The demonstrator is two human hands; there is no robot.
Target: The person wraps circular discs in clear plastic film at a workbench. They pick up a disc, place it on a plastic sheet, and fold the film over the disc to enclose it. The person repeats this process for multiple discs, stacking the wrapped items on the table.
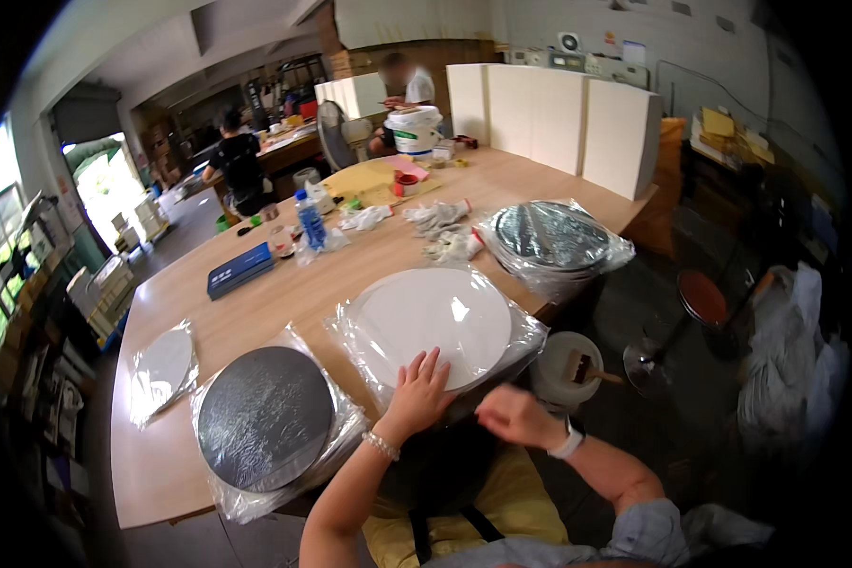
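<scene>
While the left hand (424,390), fingers slightly spread, touches the six-o'clock edge of a white, round, clear-plastic-wrapped disc (431,322) on the pale wooden table (289,308), the right hand (519,417) sits curled near five o'clock; whether it pinches anything, I cannot tell.

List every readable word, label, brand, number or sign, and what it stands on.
No text reads clearly.
Blue box: pale marks on top, too small to read.
White bucket: green marking, too blurred.
Blue bottle: any print too small.
Wall sheet: too small.
White disc by the left hand: no print shows.
</scene>
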